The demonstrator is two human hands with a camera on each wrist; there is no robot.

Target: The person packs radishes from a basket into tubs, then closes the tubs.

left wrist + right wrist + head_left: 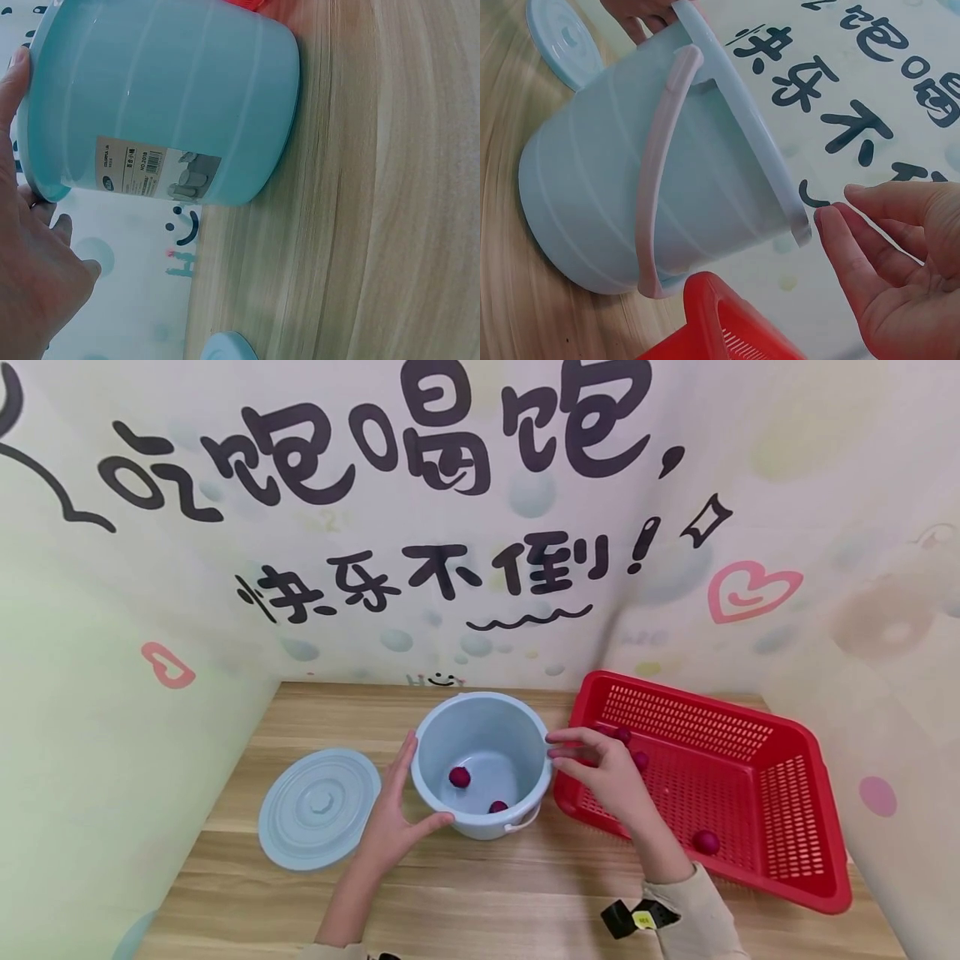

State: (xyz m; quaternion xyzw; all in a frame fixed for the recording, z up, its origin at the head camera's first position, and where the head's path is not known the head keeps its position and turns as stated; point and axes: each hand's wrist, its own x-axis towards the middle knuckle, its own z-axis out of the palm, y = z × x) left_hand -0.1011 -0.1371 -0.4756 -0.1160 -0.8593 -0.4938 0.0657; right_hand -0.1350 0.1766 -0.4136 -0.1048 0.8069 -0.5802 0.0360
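Observation:
A light blue bucket [480, 827] stands on the table, with two small round dark-red balls in it: a bumpy-looking one [460, 777] and one near the front wall [498, 807]. My left hand [393, 814] holds the bucket's left rim, fingers along the side and thumb at the front. In the left wrist view, the thumb and some fingertips meet the rim, while other fingers bend below it. Beside the right rim is my right hand [600, 768], fingers loosely bent. The right wrist view shows its fingertips close to the rim, with nothing visible between them.
To the right, a red perforated basket [813, 827] holds several dark-red balls, one near its front wall [706, 842]. A round blue lid [320, 810] lies left of the bucket. The bucket's pale handle [660, 172] hangs down its side. A printed wall [420, 643] rises behind the table.

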